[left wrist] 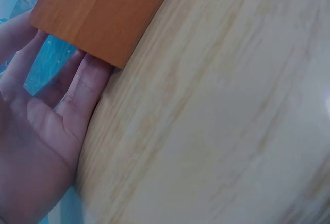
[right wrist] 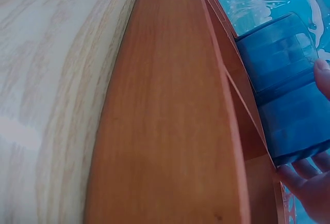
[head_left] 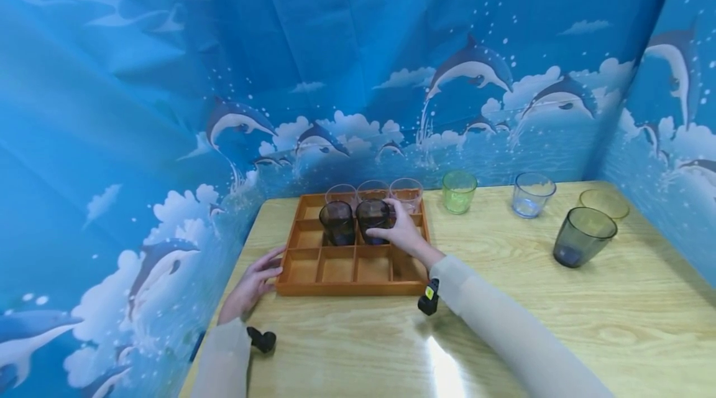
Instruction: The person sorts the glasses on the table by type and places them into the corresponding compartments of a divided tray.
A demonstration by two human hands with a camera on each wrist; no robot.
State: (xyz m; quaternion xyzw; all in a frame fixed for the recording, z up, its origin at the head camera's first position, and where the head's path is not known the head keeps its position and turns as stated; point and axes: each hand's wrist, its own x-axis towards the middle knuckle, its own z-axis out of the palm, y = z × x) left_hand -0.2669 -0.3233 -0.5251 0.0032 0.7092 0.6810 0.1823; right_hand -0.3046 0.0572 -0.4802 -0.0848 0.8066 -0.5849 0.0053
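A wooden compartment box lies on the table. My right hand grips a dark tinted glass, thumb on the near side and fingers around its right, over the middle row of compartments. Just to its left, a second dark glass stands in the same row. In the right wrist view the two dark glasses sit side by side, and the gripped glass has the fingers against it. My left hand rests its loosely extended fingers against the box's left side; the left wrist view shows them at the box corner.
Clear pinkish glasses stand along the back row, one of them at the right. On the table to the right are a green glass, a blue glass, a yellowish glass and a large grey glass. A dolphin-print curtain hangs behind.
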